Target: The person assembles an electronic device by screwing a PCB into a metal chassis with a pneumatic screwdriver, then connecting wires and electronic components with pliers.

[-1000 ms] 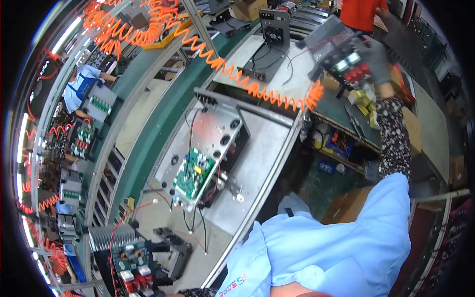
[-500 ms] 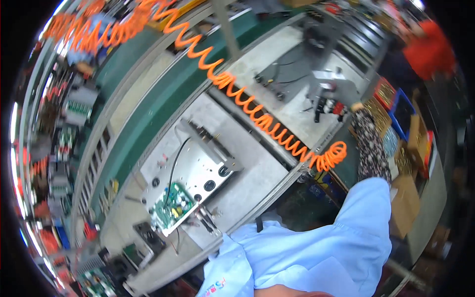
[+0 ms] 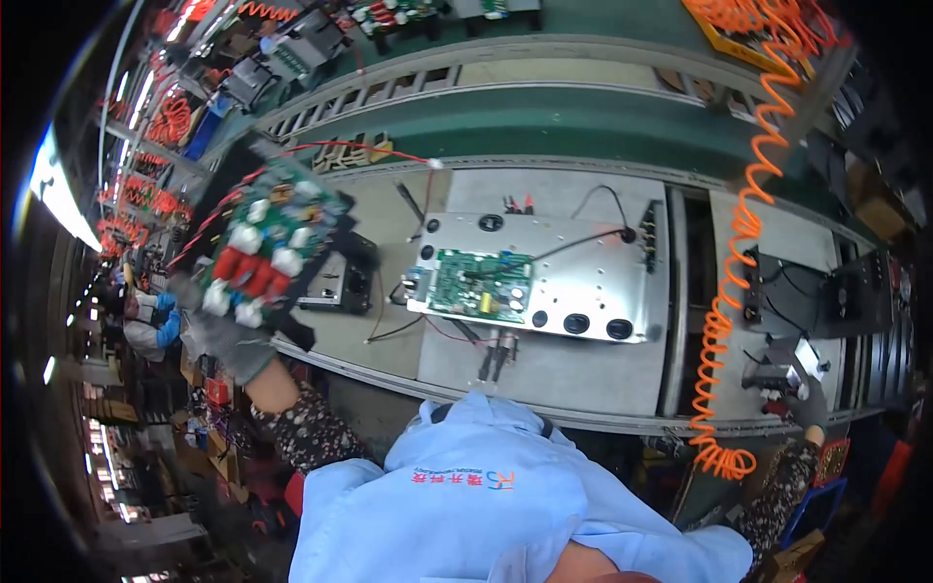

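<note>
My left hand [image 3: 233, 342], in a grey glove, is closed on the near edge of a circuit board module [image 3: 267, 243]. The module is raised and tilted, with a green board, red and white components and a black base; red wires trail from it. At the far right, my gloved right hand [image 3: 812, 403] is closed at a small black and silver part [image 3: 777, 377]; its exact hold is too small to make out. Between my hands lies a silver metal chassis plate [image 3: 593, 287] carrying a green circuit board [image 3: 481, 285] and a black cable.
An orange coiled air hose [image 3: 719, 350] hangs between the middle and right work areas. A black metal unit [image 3: 345, 277] sits below the raised module. Tools with dark handles [image 3: 496, 358] lie by the bench's near edge. Beyond runs a green conveyor [image 3: 564, 126]. Another person [image 3: 155, 321] is far left.
My view has swung left and levelled. My left hand has come into sight with the circuit board module. My right hand remains at the small part on the right.
</note>
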Motion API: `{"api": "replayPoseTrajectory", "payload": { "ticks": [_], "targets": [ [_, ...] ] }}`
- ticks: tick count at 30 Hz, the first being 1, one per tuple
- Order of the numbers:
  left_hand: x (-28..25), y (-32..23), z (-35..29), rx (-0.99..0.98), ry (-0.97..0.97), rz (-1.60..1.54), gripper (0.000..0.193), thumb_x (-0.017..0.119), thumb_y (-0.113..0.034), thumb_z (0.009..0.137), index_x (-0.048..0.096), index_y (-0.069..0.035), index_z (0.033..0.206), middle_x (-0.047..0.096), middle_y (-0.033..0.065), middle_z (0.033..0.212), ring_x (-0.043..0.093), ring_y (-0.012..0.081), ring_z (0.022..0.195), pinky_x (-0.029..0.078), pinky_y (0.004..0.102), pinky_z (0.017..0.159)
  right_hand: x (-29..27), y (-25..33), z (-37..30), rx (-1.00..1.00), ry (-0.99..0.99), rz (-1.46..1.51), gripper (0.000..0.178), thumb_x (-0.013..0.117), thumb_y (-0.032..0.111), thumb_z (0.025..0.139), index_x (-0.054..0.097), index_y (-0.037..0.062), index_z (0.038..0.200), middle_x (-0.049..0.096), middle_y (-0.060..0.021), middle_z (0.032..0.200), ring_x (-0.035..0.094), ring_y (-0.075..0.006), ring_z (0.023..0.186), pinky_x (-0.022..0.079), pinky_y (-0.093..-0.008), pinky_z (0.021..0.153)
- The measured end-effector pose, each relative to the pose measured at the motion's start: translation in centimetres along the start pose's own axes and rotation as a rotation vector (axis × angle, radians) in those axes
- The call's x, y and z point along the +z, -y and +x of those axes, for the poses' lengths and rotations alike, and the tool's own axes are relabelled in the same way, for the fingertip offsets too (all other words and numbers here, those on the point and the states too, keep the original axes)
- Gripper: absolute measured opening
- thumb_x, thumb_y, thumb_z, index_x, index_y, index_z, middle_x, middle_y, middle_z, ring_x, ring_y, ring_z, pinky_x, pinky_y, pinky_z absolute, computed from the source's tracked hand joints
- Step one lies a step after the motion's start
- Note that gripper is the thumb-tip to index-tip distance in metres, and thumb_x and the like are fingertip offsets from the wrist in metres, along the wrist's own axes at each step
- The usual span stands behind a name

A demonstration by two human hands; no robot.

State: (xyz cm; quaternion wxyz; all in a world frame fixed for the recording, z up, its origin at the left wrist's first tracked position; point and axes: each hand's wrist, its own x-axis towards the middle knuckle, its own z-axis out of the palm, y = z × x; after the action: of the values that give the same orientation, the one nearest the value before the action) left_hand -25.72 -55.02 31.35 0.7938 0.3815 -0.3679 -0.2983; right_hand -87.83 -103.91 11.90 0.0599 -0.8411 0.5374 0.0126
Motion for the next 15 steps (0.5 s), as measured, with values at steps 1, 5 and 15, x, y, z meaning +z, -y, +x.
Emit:
{"api": "replayPoseTrajectory", "payload": {
  "ticks": [1, 5, 15],
  "targets": [
    [-1.6, 0.6, 0.1, 0.024, -0.130, 0.003, 0.048, 0.045, -0.044, 0.082, 0.049, 0.000, 0.102, 0.056, 0.0088, 0.087, 0.055, 0.0194, 0.071, 0.046, 0.0339, 0.068, -1.2, -0.7, 0.3, 0.134, 0.068, -0.219, 0.045, 0.067, 0.014, 0.065, 0.052, 0.0033, 0.106, 0.056, -0.0161, 0.093, 0.054, -0.0298, 0.088, 0.044, -0.0351, 0.074],
    [-5.0, 4.7, 4.0, 0.250, -0.520, 0.277, 0.033, 0.053, -0.033, 0.083, 0.054, -0.001, 0.091, 0.056, 0.0043, 0.081, 0.054, 0.0130, 0.067, 0.045, 0.0278, 0.063, -11.1, 17.7, -0.1, -0.243, -0.159, 0.618, 0.033, 0.047, 0.009, 0.082, 0.046, -0.0043, 0.112, 0.054, -0.0104, 0.108, 0.051, -0.0187, 0.100, 0.038, -0.0267, 0.085],
    [-16.7, 10.7, 13.3, 0.212, -0.495, 0.469, 0.032, 0.060, -0.026, 0.080, 0.054, 0.003, 0.091, 0.055, 0.0015, 0.079, 0.047, 0.0069, 0.068, 0.040, 0.0221, 0.061, -8.9, 67.1, 5.0, -0.391, 0.572, 1.070, 0.045, 0.037, 0.040, 0.089, 0.043, 0.0035, 0.116, 0.057, -0.0095, 0.095, 0.055, -0.0143, 0.079, 0.044, -0.0266, 0.066]
  ]
}}
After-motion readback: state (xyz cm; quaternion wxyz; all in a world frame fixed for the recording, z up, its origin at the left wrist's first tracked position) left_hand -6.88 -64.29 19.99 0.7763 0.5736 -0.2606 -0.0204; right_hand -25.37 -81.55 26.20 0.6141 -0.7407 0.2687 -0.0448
